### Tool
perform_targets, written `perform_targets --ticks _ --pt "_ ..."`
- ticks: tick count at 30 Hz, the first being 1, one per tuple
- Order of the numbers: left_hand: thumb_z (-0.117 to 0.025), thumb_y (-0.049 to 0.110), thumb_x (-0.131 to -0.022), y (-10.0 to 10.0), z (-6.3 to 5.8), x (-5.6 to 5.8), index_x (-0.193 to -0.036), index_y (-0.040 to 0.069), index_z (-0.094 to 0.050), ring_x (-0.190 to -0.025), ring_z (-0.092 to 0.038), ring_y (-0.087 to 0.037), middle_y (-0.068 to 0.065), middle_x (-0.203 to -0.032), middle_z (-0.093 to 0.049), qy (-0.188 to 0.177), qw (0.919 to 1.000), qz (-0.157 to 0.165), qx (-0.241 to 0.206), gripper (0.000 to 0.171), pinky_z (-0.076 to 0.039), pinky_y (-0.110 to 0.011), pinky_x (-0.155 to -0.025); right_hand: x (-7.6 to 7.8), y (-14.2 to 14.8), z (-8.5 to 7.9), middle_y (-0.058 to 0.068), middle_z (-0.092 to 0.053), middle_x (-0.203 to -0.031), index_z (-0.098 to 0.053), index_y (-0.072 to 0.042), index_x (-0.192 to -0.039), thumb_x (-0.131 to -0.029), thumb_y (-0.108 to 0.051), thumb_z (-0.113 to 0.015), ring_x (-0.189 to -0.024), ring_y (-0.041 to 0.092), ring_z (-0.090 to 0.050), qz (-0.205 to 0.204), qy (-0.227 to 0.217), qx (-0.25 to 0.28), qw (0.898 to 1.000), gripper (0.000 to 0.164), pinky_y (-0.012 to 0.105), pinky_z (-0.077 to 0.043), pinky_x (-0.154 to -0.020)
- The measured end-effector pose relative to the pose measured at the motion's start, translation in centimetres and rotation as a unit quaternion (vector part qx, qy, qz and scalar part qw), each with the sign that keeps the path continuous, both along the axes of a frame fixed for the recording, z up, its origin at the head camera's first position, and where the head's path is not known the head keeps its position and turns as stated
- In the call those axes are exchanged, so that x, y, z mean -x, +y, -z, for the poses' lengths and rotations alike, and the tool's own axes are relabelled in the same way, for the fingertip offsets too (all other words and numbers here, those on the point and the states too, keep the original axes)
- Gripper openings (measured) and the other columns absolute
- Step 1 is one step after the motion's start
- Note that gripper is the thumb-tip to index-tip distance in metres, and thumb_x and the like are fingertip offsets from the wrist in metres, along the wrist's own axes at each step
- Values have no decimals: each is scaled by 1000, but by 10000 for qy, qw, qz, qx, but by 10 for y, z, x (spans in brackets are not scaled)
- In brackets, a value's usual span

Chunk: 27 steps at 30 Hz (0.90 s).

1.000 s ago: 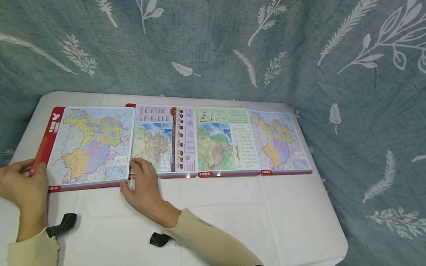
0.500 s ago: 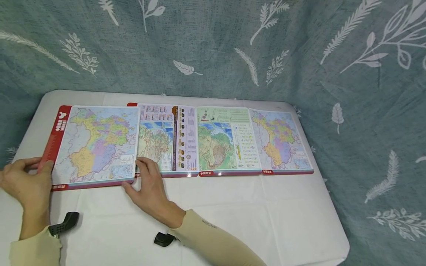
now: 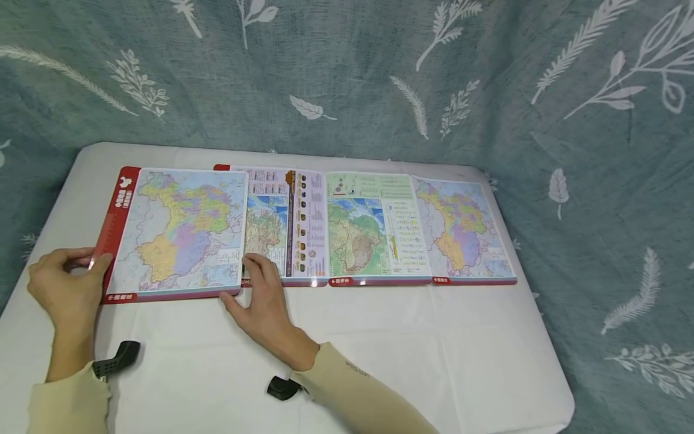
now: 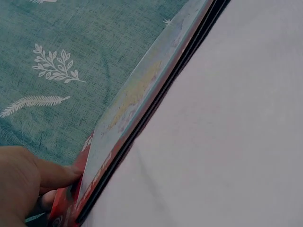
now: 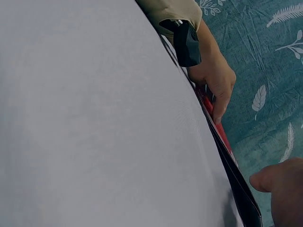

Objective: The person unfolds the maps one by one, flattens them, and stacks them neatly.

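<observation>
**Red-edged map board [image 3: 184, 235] lies further right, over the purple panel [image 3: 309, 223]**

Compared with one second ago, the map board sits further right and covers more of the purple panel's left part. Both hands have travelled with it. The left hand [image 3: 70, 277] pinches the red left border, thumb on top. The right hand [image 3: 265, 307] rests at the near right corner, thumb at the near edge and fingers by the right edge; whether it grips cannot be told. The green panel [image 3: 355, 229] and the right-hand map panel [image 3: 463, 235] continue the row to the right, unmoved.

The surface is a white table [image 3: 379, 355], lightly creased at the near side. Teal fabric [image 3: 347, 72] printed with white leaves hangs beyond the far edge and along the right. Beige sleeves [image 3: 368, 392] cover both forearms; a black device [image 3: 283, 388] shows at each wrist.
</observation>
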<state>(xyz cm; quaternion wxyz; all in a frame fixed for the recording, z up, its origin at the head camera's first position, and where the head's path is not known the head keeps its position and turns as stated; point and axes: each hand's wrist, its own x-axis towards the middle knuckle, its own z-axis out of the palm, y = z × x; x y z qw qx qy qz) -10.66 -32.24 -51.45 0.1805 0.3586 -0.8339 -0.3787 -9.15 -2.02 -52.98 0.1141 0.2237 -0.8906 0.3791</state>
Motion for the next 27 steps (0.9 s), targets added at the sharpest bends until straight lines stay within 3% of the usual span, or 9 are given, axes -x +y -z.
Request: perform_targets --ticks 3,9,15,19,24,27 --pt "-75 27 -97 2 2 1 -130 1 -72 -101 -26 16 30 -84 -38 161 9997 154 32 42 -31 -32 -102 1 4 -1 16 -51 -146 -56 4 -142 -90 -28 -85 -136 28 -53 32 -40 95 9999 68 35 -47 -111" --pt "-76 22 -97 5 2 -1 -125 -3 -73 -101 -28 15 25 -87 -43 512 9973 531 69 38 -25 -42 -108 0 12 0 18 -51 -147 -55 5 -143 -90 -26 -85 -136 29 -54 59 -95 267 9996 68 37 -47 -112" --pt "-75 23 -97 7 5 -3 -121 -2 -76 -99 -35 16 32 -86 -44 631 9950 763 95 34 -26 -24 -94 0 18 1 18 -50 -148 -54 5 -143 -89 -27 -86 -137 29 -54 102 -147 311 9994 70 37 -47 -112" --pt "-74 27 -98 9 6 -4 -124 1 -75 -96 -40 13 29 -92 -48 534 9941 940 80 37 -29 -19 -89 1 22 2 19 -51 -147 -55 5 -142 -88 -26 -86 -135 30 -54 183 -124 359 9991 69 39 -48 -110" --pt "-74 29 -99 13 7 -4 -129 4 -74 -97 -42 8 -1 -105 -66 401 9924 1155 100 39 -33 -20 -90 1 29 5 19 -51 -147 -55 5 -142 -89 -23 -85 -131 30 -55 239 -87 462 9986 68 38 -51 -104" --pt "-73 29 -99 16 8 -4 -131 5 -73 -100 -40 4 -17 -115 -67 294 9913 1281 124 40 -33 -25 -93 2 32 6 19 -50 -146 -55 6 -142 -89 -21 -85 -129 29 -56 294 -64 489 9984 67 37 -52 -102"
